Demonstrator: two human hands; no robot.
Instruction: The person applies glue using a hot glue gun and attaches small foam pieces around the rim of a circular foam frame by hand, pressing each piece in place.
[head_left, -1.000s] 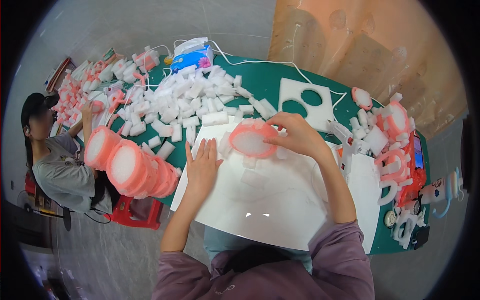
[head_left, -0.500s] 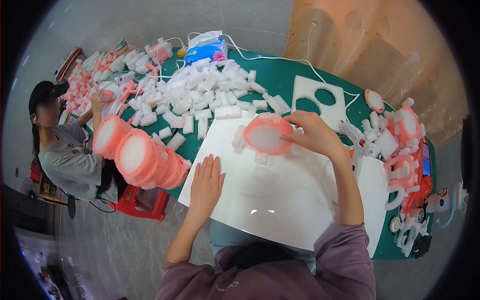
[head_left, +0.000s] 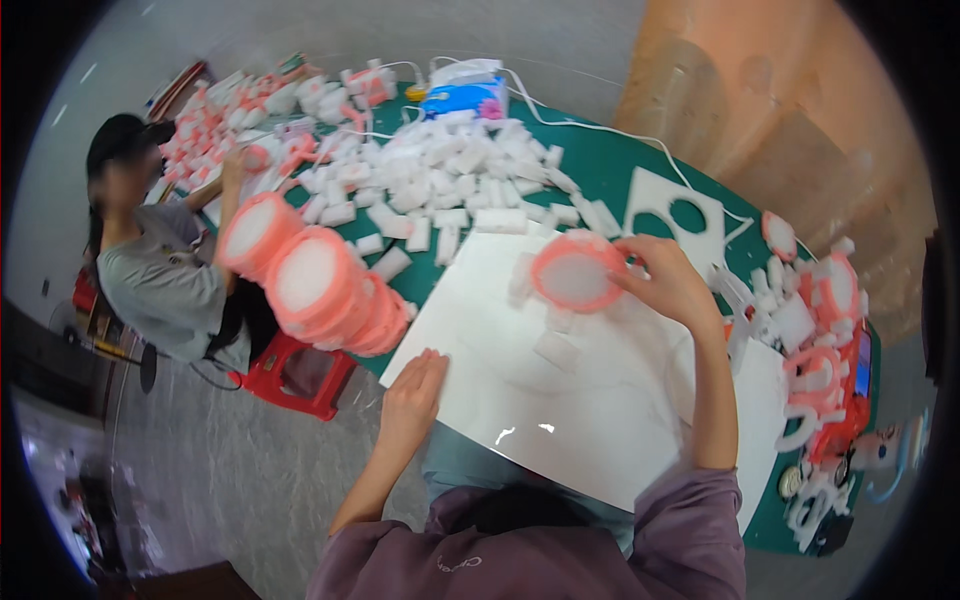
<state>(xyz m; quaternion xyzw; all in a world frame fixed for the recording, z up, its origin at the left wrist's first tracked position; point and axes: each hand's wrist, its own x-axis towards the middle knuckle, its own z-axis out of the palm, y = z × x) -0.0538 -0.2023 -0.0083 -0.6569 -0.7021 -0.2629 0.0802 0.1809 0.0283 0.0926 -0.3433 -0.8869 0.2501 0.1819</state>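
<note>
My right hand [head_left: 672,283] pinches the right rim of a round foam piece [head_left: 575,272] with a pink ring and a white middle. White foam blocks jut from the piece's left and lower sides, over a glossy white sheet [head_left: 560,400]. At the sheet's left edge rests my left hand [head_left: 413,395], its fingers stretched close together and slightly blurred. It holds nothing that I can see. Left of the sheet lies a row of similar pink-rimmed foam rounds [head_left: 335,290] joined together.
Many loose white foam blocks [head_left: 450,165] cover the green table's far side, with a blue tissue pack [head_left: 465,98] behind. A foam sheet with round holes [head_left: 655,192] and more pink pieces [head_left: 835,285] lie right. Another person [head_left: 165,270] sits left beside a red stool [head_left: 300,385].
The view has swung, shifting the scene rightward. My left hand has drawn back toward the sheet's edge, its fingers closer together. My right hand still grips the foam piece.
</note>
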